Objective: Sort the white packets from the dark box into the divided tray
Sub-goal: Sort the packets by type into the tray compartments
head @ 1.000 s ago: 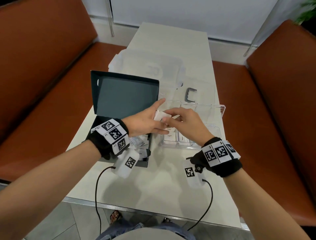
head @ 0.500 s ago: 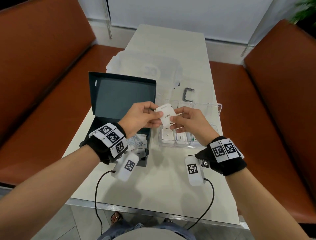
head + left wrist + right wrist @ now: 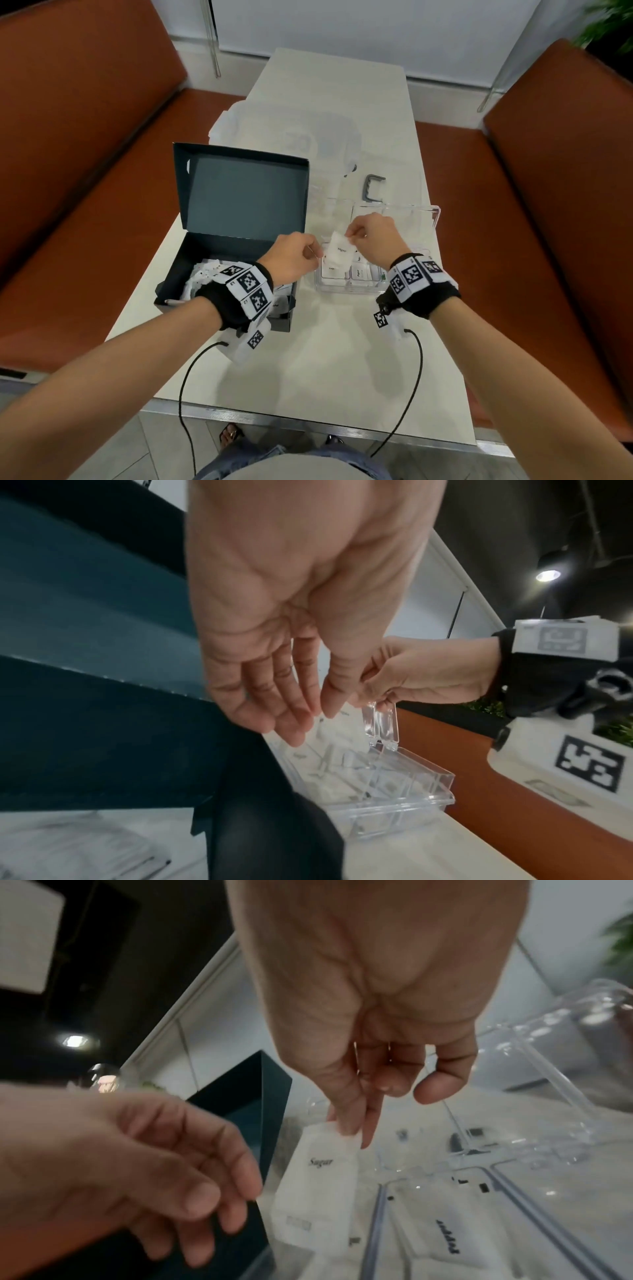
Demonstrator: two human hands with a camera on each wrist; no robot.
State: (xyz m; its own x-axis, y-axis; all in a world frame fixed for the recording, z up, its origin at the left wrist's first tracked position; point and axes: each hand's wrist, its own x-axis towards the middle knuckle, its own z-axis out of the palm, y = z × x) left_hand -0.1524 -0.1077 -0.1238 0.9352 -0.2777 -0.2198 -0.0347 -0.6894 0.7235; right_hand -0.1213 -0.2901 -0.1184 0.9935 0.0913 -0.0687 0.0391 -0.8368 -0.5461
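A white packet [image 3: 339, 255] printed "Sugar" [image 3: 318, 1177] hangs from its top corner, pinched by my right hand [image 3: 349, 236] [image 3: 349, 1129]. It dangles over the near left compartment of the clear divided tray [image 3: 342, 291] [image 3: 377, 1218], its lower end close to the packets lying there. My left hand [image 3: 315, 253] [image 3: 240, 1191] hovers just left of the packet, fingers loosely bent and holding nothing. A "Pepper" packet [image 3: 445, 1240] lies in the neighbouring compartment. The dark box [image 3: 171, 274] stands open at left with more white packets [image 3: 202, 277] inside, partly hidden by my left wrist.
The box lid [image 3: 246, 195] stands upright behind the box. The tray's clear lid [image 3: 411, 216] is raised at its far side. A grey U-shaped piece [image 3: 373, 188] and a clear plastic bag [image 3: 291, 137] lie farther back. Orange benches flank the narrow table.
Both hands held the packet between box and tray. My left hand has let go, and my right hand has carried the packet right and down over the tray.
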